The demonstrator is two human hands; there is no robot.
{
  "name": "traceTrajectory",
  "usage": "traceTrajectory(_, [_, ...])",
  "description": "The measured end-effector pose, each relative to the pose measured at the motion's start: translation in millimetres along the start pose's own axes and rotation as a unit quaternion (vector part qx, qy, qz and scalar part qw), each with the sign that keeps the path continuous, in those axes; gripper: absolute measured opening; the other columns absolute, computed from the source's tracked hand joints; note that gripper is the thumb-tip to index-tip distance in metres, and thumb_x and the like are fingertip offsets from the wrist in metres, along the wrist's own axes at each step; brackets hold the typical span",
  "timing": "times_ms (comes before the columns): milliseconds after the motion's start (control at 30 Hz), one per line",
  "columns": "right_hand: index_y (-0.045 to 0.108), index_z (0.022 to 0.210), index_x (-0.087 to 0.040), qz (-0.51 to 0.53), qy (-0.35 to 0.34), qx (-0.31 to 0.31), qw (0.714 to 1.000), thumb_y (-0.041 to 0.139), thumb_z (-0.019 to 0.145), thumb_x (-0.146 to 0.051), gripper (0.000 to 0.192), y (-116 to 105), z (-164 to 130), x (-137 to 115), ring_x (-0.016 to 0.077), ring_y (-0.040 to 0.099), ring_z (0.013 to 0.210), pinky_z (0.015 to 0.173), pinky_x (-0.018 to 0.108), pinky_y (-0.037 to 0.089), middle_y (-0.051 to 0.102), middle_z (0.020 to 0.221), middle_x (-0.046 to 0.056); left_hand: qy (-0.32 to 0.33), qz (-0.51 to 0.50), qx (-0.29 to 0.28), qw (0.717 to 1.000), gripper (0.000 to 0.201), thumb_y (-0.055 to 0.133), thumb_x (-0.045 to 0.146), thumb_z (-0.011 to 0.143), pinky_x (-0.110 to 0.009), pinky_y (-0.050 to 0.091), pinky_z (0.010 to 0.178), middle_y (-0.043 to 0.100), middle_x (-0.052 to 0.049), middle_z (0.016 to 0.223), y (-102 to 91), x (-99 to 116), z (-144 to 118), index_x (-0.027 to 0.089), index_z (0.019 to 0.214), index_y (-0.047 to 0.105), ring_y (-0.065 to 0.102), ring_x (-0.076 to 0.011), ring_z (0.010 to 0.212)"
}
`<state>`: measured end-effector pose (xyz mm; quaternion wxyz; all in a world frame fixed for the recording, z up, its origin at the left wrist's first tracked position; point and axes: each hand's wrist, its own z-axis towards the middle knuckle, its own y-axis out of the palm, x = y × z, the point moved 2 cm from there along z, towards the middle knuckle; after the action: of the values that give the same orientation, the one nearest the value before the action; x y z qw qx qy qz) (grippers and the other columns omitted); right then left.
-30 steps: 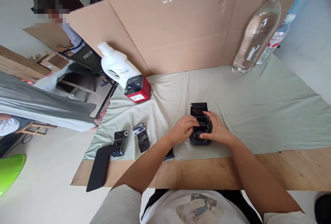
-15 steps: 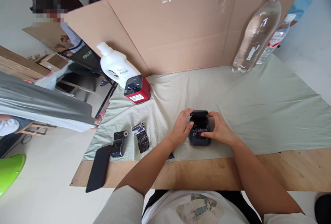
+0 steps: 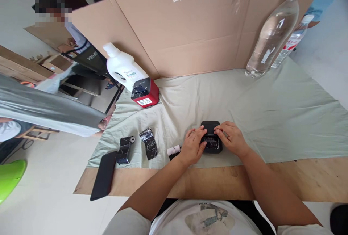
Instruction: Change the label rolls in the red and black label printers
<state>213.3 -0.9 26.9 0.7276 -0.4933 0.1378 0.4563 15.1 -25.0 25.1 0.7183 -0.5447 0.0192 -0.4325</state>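
Observation:
A small black portable printer (image 3: 212, 149) sits on the cloth in front of me, its lid (image 3: 209, 127) tilted down over the dark inner bay. My left hand (image 3: 192, 146) grips the left side, fingertips on the lid and thumb by the front part. Opposite it, my right hand (image 3: 230, 137) has its fingers closed at the lid's right edge. Beside my left wrist lies a white paper roll (image 3: 174, 150) with a dark piece under it, partly hidden by the arm. Two dark film-like rolls, one curled roll (image 3: 124, 151) and another roll (image 3: 149, 145), lie further left.
A black phone-like slab (image 3: 103, 175) lies on the table's left edge. Behind stand a red and black box (image 3: 146, 94), a white jug (image 3: 125, 67) and, at right, a large water bottle (image 3: 273, 34) and a smaller bottle (image 3: 289, 43). A cardboard panel (image 3: 190, 28) borders the back.
The printer's raised lid has swung down toward the body. Both hands have shifted with it, my right thumb leaving the inner bay. The white roll beside my left arm has come into view.

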Motion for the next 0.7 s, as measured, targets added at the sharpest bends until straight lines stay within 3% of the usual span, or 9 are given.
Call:
traceTrajectory(200, [0.065, 0.080, -0.021, -0.090, 0.025, 0.002, 0.996, 0.046, 0.094, -0.031, 0.026, 5.2, 1.9, -7.9, 0.0198, 0.061, 0.075, 0.072, 0.034, 0.048, 0.067, 0.071, 0.004, 0.010, 0.024, 0.000, 1.000, 0.038, 0.039, 0.024, 0.096, -0.042, 0.038, 0.103, 0.062, -0.016, 0.129, -0.6, 2.9, 0.6, 0.015, 0.133, 0.046, 0.052, -0.0231, 0.129])
traceTrajectory(367, [0.064, 0.080, -0.021, -0.100, 0.032, 0.012, 0.994, 0.045, 0.095, -0.030, 0.026, 5.7, 0.3, -11.8, 0.0197, 0.061, 0.075, 0.071, 0.033, 0.048, 0.066, 0.072, 0.004, -0.007, 0.012, -0.004, 1.000, 0.040, 0.039, 0.026, 0.097, -0.045, 0.037, 0.106, 0.060, -0.015, 0.131, 3.1, 5.5, -1.6, 0.016, 0.136, 0.043, 0.048, -0.0245, 0.133])
traceTrajectory(500, [0.063, 0.097, -0.019, -0.088, 0.025, 0.062, 0.994, 0.050, 0.092, -0.032, 0.019, 13.0, -5.7, -22.0, 0.0227, 0.061, 0.088, 0.082, 0.038, 0.051, 0.069, 0.088, 0.008, -0.034, -0.018, 0.015, 0.999, 0.045, 0.039, 0.025, 0.097, -0.048, 0.036, 0.110, 0.052, -0.016, 0.139, 6.8, 9.8, -13.9, 0.017, 0.141, 0.034, 0.042, -0.0247, 0.137])
traceTrajectory(600, [0.053, 0.125, -0.015, -0.149, 0.063, 0.068, 0.984, 0.062, 0.083, -0.046, 0.054, 26.4, -12.5, -34.7, 0.0339, 0.051, 0.116, 0.096, 0.052, 0.045, 0.057, 0.126, 0.018, -0.101, -0.010, 0.087, 0.991, 0.040, 0.042, 0.022, 0.095, -0.046, 0.045, 0.103, 0.051, -0.018, 0.135, 6.8, 11.4, -34.3, 0.016, 0.134, 0.038, 0.048, -0.0250, 0.130])
traceTrajectory(700, [0.038, 0.144, -0.019, -0.212, 0.120, -0.015, 0.970, 0.072, 0.071, -0.053, 0.087, 42.2, -19.0, -47.1, 0.0448, 0.040, 0.127, 0.093, 0.060, 0.043, 0.032, 0.150, 0.021, -0.129, 0.032, 0.108, 0.985, 0.029, 0.046, 0.019, 0.091, -0.045, 0.050, 0.095, 0.059, -0.016, 0.119, 8.0, 14.3, -58.2, 0.016, 0.120, 0.048, 0.057, -0.0255, 0.116])
